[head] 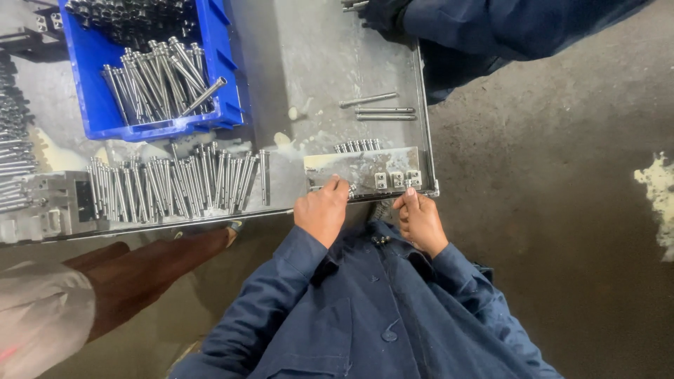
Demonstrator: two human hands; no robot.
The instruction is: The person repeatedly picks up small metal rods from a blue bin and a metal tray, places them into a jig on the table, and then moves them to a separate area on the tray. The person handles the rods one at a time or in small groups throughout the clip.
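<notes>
grey metal worktop [330, 63] stands over a concrete floor, with a blue bin [91, 84] of steel pins at its far left and a row of pins [175, 184] laid out beside it. my left hand [323, 210] rests curled on the near edge of a small metal block [361, 168] at the worktop's near corner. my right hand [420, 219] has its fingers [409, 200] pressed together, pinching a small pin at the block's right end. i judge i'm seating pins; next calls for steady alignment.
</notes>
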